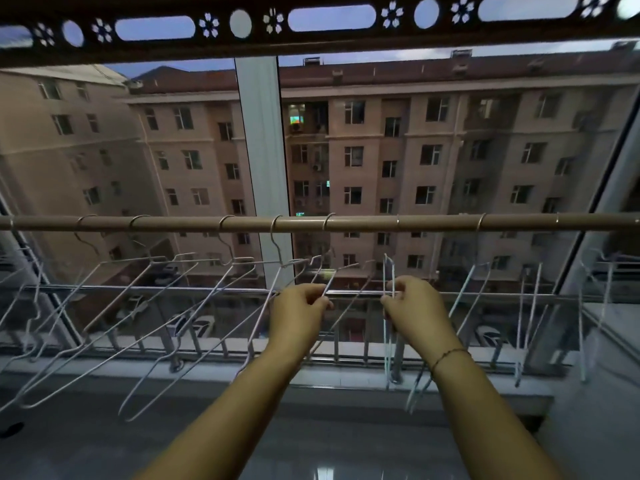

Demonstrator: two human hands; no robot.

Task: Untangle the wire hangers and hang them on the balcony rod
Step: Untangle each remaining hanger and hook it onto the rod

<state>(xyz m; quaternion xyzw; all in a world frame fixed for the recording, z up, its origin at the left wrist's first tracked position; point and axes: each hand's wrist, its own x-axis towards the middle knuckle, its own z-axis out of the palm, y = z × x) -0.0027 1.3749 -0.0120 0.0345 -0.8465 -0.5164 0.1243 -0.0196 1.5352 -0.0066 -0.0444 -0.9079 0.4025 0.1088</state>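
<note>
Pinching one slanted wire hanger (331,281) below the balcony rod (433,222), the left grip (301,306) sits beside the right grip (412,303), which pinches an edge-on hanger (392,271); both hangers hook over that rod among others.

Tan balcony rod (433,221), row of pale wire hangers (242,260) along it
</note>
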